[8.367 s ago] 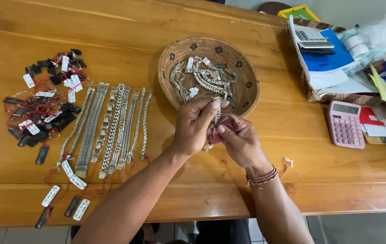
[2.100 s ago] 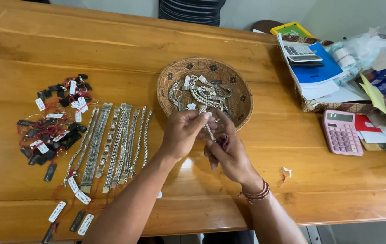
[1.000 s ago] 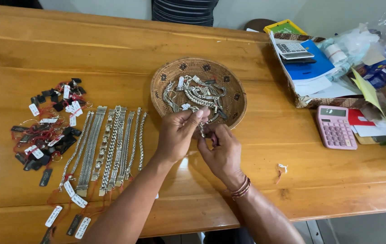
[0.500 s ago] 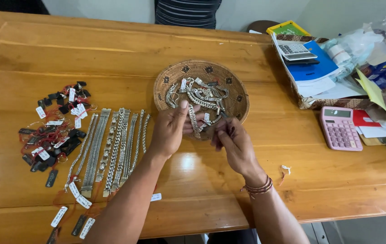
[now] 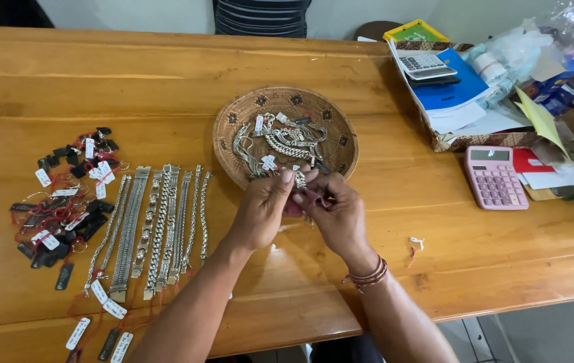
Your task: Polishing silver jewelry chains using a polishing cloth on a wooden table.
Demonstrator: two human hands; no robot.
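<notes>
While several chain bracelets [image 5: 156, 228] lie sorted (more wait in the woven basket [image 5: 340, 131]), both hands [image 5: 303, 208] pinch one silver bracelet [image 5: 299, 179].

Bare tabletop ahead and right of the basket

Woven basket [image 5: 233, 144] blocks forward; bracelet row [image 5: 156, 228] lies left, pink calculator [image 5: 495, 178] right, bare wooden table [image 5: 401, 208] between.

On my table [image 5: 435, 235]: one woven basket [image 5: 340, 128] of tangled chains; seven silver bracelets [image 5: 159, 228] laid in a row; two calculators, one pink [image 5: 495, 178], one grey [image 5: 425, 64]; tags uncountable.
</notes>
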